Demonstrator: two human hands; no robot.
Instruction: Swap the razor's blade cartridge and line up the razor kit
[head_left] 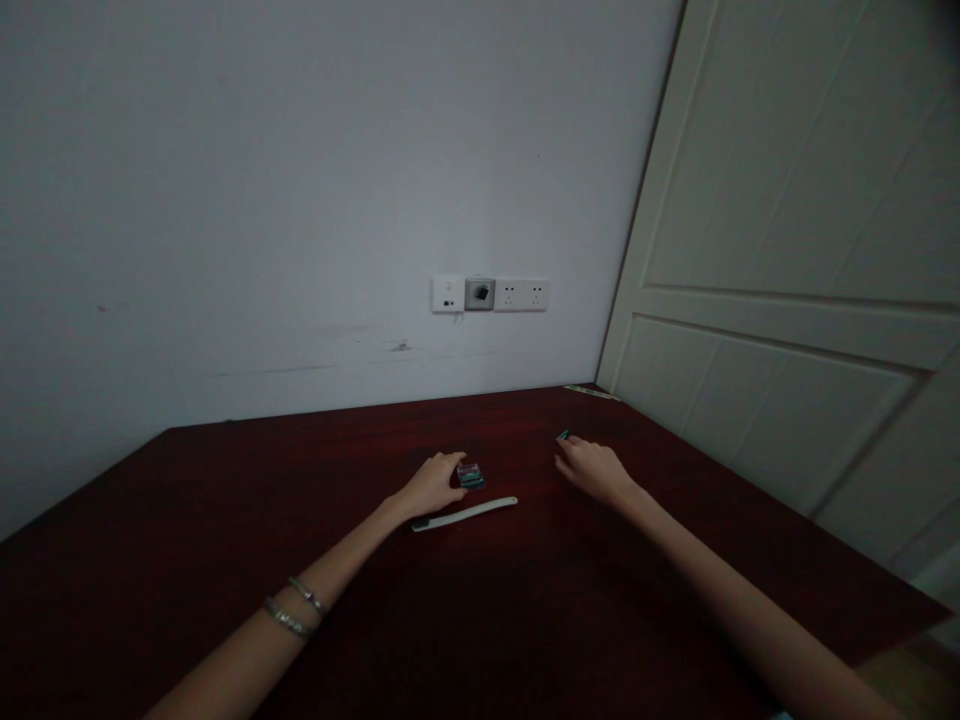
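A small clear box point(471, 477) with teal and dark parts showing lies on the dark red table. My left hand point(431, 484) is at its left side, thumb and fingertips at its near and far edges, closed about it. In front of that hand lies a narrow white strip point(472, 511), slightly curved, with a dark patch at its left end. My right hand point(594, 468) is farther right over the table. Its fingertips pinch a small teal piece point(562, 435), too small to make out its kind.
The dark red table point(337, 620) meets a pale wall at the back. White sockets point(521, 294) and a grey wall plate point(480, 294) sit above it. A thin pale strip point(592, 392) lies in the far right corner. A white panelled door point(780, 380) borders the right side.
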